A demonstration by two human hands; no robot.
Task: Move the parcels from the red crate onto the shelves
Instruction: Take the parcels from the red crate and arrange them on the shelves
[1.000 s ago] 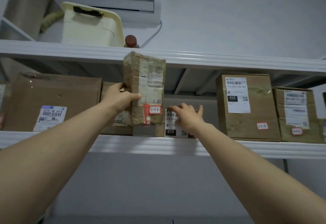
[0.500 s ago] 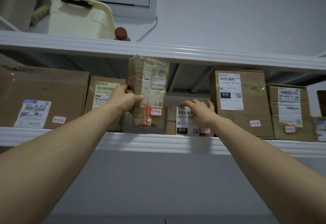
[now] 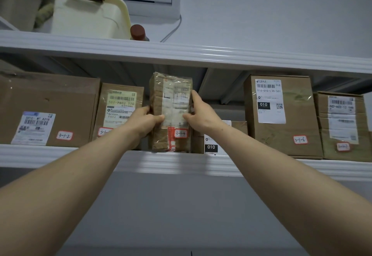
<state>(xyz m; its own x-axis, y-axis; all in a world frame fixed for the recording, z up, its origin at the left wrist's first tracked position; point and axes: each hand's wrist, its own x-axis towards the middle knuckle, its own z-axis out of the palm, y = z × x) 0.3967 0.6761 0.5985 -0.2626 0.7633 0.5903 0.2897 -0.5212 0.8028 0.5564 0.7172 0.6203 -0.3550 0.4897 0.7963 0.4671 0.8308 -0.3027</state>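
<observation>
Tall taped parcel [image 3: 171, 112] upright at the centre of the frame, slotted between a narrow box [image 3: 120, 104] on its left and a low box [image 3: 211, 145] on its right. Gripped from both sides: left hand [image 3: 147, 120] with fingers curled round the left edge and thumb on the front face; right hand [image 3: 201, 114] with fingers clamped on the right edge, thumb likewise on the front. Bottom edge down at the front lip of the middle shelf [image 3: 181, 165]; hard to tell whether fully resting there or just above.

Judged nearly done for this parcel: up in its slot, with only settling, squaring and letting go left. Five other boxes lined along the same shelf, so seemingly a good deal shelved. No red crate in view, hence no telling how many parcels remain.

Readable writing:
- Handwritten "3-1-4" on a red-edged tag low on the held parcel; its printed label too blurred.
- "502-P802 T70" on the narrow box, with a tag starting "3-1-" cut off by the left wrist.
- "3-1-2" on the big box [image 3: 50, 110] at the left of the frame.
- "010" in a black block on the low box.
- "010-010-L30-551", a black "010" and a QR code on the tall box [image 3: 281, 114] right of centre, tagged "3-1-6".
- Roughly "502-602-1…" on the far-right box [image 3: 342, 124]; its tag unreadable.

Upper left, on the top shelf [image 3: 181, 52]: a cream bin [image 3: 88, 12] and a brown-capped bottle [image 3: 137, 32], no legible writing.
</observation>
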